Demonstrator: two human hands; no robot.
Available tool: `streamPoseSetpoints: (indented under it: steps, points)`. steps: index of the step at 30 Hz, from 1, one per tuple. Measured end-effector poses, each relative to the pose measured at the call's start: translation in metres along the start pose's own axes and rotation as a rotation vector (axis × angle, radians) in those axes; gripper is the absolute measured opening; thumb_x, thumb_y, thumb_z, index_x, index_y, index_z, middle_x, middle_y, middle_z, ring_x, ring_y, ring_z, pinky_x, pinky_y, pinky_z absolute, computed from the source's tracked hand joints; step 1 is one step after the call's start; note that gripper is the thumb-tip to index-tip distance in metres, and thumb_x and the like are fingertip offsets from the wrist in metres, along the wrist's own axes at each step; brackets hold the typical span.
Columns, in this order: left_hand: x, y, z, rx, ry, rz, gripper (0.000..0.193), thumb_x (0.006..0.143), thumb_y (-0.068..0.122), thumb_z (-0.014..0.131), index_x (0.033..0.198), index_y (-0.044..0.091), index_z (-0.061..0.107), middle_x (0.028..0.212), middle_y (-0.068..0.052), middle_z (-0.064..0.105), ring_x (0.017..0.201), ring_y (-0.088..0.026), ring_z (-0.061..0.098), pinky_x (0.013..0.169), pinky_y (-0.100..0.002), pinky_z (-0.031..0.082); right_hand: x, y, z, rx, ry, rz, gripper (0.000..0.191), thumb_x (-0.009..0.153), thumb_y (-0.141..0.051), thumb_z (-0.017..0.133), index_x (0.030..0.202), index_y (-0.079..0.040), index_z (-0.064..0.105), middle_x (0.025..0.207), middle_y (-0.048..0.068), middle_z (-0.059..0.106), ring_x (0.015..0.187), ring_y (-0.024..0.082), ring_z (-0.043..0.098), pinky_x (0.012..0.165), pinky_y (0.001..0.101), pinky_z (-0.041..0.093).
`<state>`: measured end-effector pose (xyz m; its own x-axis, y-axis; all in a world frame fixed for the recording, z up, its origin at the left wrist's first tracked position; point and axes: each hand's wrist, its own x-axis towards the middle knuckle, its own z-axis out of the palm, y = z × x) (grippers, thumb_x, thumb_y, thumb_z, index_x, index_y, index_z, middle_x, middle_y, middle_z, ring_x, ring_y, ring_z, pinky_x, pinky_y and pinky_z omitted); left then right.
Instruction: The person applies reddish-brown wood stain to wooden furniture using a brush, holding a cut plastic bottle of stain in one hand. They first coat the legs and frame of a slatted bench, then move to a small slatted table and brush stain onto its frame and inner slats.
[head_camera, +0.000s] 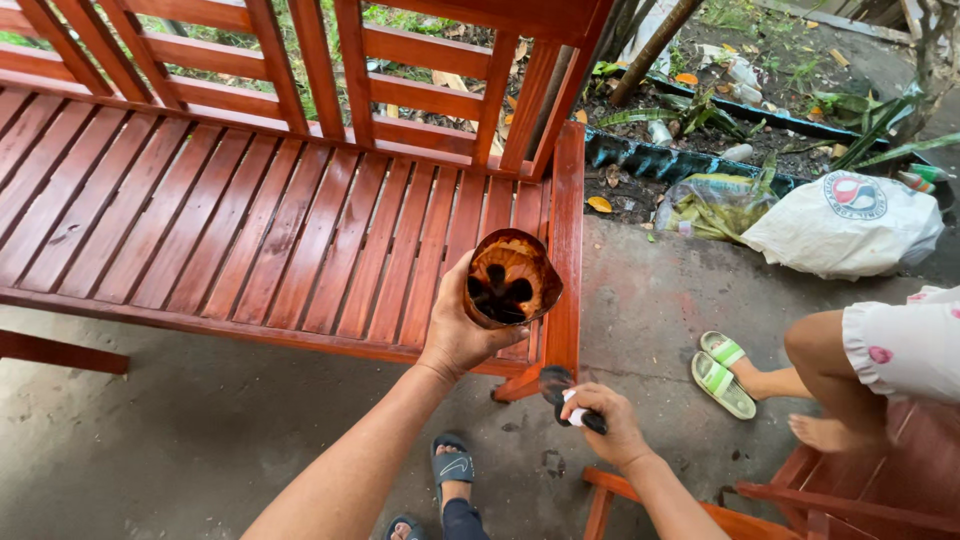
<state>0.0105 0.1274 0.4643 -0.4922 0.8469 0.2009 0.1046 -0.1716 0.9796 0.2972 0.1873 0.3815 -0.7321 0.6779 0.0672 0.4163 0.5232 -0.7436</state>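
1. Progress, judged from the look of it: the wooden bench shows a glossy, wet-looking red-brown coat across seat slats, backrest and the right arm rail, so most of the visible surface seems already coated. Underside and legs are mostly out of view, so no call on those.
2. Left to do, as a judgement: can't tell if any patch is bare. A second reddish wooden piece sits at lower right, only partly in frame, its finish unclear.
3. Left hand holds a cut-down container with dark brown liquid and stained inner walls, lifted over the bench's right front corner. Its fingers are wrapped round the lower wall, clamped on it; thumb on the near side.
4. Right hand is closed round a brush, fingers clamped on the handle. The dark bristle end pokes out up-left of the knuckles, just beside the bench's front right leg, below the container, not dipped in it.
5. Container and brush are near each other but apart.
6. Around: another person's legs and green sandal at right, white bag on the concrete floor.
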Motion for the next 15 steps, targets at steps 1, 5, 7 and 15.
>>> streamPoseSetpoints:
  steps: [1, 5, 7, 15]
  points:
    - [-0.001, 0.001, -0.003, -0.010, 0.004, 0.013, 0.113, 0.054, 0.016, 0.098, 0.150, 0.008, 0.039, 0.139, -0.009, 0.056, 0.131, -0.024, 0.058, 0.113, -0.037, 0.051, 0.000, -0.004, -0.001, -0.005, 0.002, -0.019, 0.028, 0.061, 0.012, 0.071, 0.078, -0.010, 0.073, 0.092, 0.006, 0.074, 0.099, 0.025, 0.073, 0.084, 0.0347, 0.055]
    - [-0.009, 0.004, -0.021, 0.065, 0.042, -0.028, 0.116, 0.051, 0.015, 0.099, 0.150, 0.008, 0.039, 0.139, -0.010, 0.053, 0.130, -0.024, 0.057, 0.112, -0.038, 0.051, -0.002, -0.012, 0.002, 0.072, 0.014, 0.027, 0.028, 0.063, 0.013, 0.069, 0.079, -0.009, 0.072, 0.087, 0.007, 0.073, 0.091, 0.025, 0.073, 0.081, 0.0333, 0.055]
    - [-0.013, 0.005, -0.029, 0.032, 0.055, -0.049, 0.117, 0.051, 0.016, 0.099, 0.151, 0.008, 0.038, 0.139, -0.009, 0.053, 0.131, -0.024, 0.057, 0.112, -0.037, 0.051, -0.004, -0.009, 0.008, 0.105, 0.026, 0.067, 0.027, 0.064, 0.013, 0.070, 0.079, -0.009, 0.071, 0.086, 0.007, 0.072, 0.087, 0.024, 0.073, 0.080, 0.0325, 0.055]
    - [-0.016, 0.009, -0.039, 0.069, 0.095, -0.032, 0.119, 0.049, 0.015, 0.100, 0.150, 0.007, 0.038, 0.138, -0.009, 0.055, 0.130, -0.024, 0.058, 0.113, -0.037, 0.051, -0.010, 0.025, -0.004, -0.151, 0.105, 0.159, 0.026, 0.066, 0.009, 0.070, 0.078, -0.013, 0.074, 0.083, 0.004, 0.074, 0.082, 0.020, 0.073, 0.075, 0.0315, 0.056]
